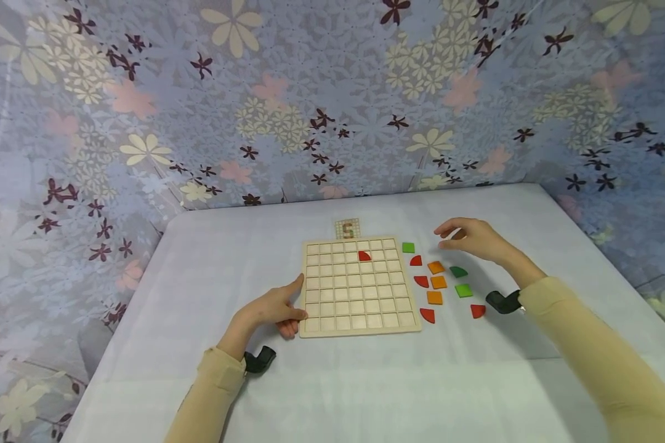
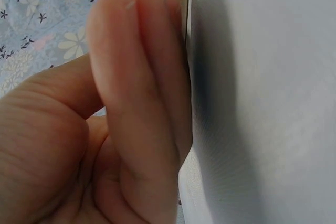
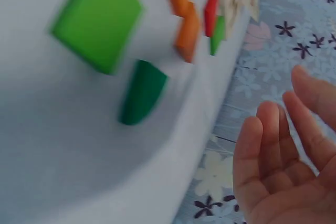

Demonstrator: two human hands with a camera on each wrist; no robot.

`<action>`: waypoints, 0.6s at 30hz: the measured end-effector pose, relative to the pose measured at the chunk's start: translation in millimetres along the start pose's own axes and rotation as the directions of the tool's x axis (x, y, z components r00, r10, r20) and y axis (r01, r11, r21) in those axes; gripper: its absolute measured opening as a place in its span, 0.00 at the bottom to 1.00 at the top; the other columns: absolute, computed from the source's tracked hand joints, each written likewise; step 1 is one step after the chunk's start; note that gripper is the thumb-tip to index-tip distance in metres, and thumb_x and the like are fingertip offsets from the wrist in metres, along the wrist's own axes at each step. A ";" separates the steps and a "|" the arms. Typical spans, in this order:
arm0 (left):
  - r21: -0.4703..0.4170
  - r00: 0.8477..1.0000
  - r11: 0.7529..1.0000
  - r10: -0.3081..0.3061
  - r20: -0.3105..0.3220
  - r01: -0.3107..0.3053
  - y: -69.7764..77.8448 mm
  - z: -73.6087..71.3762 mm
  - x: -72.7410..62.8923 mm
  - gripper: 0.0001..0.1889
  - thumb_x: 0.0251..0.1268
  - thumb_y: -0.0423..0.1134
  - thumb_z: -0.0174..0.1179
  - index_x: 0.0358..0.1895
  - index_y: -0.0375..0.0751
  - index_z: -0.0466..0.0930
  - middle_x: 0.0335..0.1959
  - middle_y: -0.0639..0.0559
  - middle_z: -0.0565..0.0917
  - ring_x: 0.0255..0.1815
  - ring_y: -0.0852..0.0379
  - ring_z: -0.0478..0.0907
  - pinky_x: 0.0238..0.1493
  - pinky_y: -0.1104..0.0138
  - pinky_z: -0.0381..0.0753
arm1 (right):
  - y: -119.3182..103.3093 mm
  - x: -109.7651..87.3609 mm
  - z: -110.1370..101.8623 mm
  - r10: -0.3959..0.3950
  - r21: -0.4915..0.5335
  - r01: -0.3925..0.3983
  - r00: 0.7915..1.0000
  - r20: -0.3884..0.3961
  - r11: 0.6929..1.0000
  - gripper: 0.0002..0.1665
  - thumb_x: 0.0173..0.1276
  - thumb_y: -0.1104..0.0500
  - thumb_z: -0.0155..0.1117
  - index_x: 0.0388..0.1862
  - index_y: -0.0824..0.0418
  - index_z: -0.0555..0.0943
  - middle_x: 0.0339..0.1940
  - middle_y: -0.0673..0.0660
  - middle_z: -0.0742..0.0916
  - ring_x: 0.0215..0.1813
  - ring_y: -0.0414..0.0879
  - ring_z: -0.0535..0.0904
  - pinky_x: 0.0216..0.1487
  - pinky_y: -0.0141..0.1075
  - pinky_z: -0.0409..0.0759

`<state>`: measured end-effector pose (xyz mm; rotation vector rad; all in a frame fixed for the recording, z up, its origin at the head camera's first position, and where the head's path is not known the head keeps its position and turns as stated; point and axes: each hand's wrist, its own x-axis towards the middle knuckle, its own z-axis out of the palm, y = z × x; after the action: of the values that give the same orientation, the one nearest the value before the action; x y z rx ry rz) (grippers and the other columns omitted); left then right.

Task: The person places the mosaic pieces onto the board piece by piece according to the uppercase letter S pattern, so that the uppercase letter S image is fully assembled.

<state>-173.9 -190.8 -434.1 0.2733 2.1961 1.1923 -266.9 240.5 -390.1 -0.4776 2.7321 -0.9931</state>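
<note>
A square wooden grid board (image 1: 360,286) lies on the table with one red quarter-circle piece (image 1: 364,256) in a cell of its upper part. At the board's left edge, my left hand (image 1: 274,309) touches the frame with a spread index finger and thumb; its other fingers bend beneath. My right hand (image 1: 473,239) hovers above the table right of the board, fingers loosely bent, holding nothing. Nearest below it lie a dark green rounded piece (image 3: 143,93) and a light green square (image 3: 100,22). Orange squares (image 1: 438,282) and more red quarter-circles (image 1: 421,281) lie beside the board.
A small pattern card (image 1: 347,229) with a coloured figure on a grid lies behind the board. White cloth (image 1: 366,394) covers the table, and a flowered curtain (image 1: 310,92) hangs behind it. Each wrist wears a black camera mount (image 1: 503,302).
</note>
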 end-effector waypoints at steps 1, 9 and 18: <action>0.000 1.000 1.000 -0.004 -0.006 0.004 -0.4 -0.9 -1.2 0.46 0.65 0.31 0.59 0.76 0.41 0.34 0.17 0.42 0.81 0.13 0.53 0.79 0.19 0.62 0.83 | 0.5 0.2 2.8 -0.017 0.017 0.016 1.000 0.021 1.000 0.22 0.65 0.54 0.66 0.54 0.65 0.78 0.50 0.63 0.81 0.45 0.53 0.78 0.43 0.43 0.79; -0.009 1.000 1.000 0.002 -0.001 -0.002 2.0 -3.1 -4.4 0.45 0.66 0.31 0.58 0.76 0.41 0.34 0.17 0.42 0.80 0.14 0.53 0.79 0.20 0.62 0.83 | 11.9 -1.4 20.5 -0.054 0.052 0.046 0.985 0.166 0.998 0.19 0.62 0.64 0.66 0.53 0.65 0.79 0.54 0.63 0.79 0.48 0.56 0.77 0.47 0.47 0.79; -0.022 1.000 1.000 -0.005 -0.001 0.005 2.7 0.9 -3.1 0.45 0.66 0.31 0.59 0.76 0.41 0.35 0.16 0.42 0.80 0.13 0.53 0.79 0.19 0.61 0.83 | 23.4 -0.5 33.5 -0.047 -0.006 0.048 0.985 0.165 0.999 0.16 0.57 0.66 0.68 0.46 0.63 0.83 0.47 0.59 0.80 0.43 0.52 0.75 0.47 0.44 0.78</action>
<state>-171.2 -190.1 -431.0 0.2582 2.1819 1.2135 -262.3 237.9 -430.6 -0.6010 2.5909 -0.9085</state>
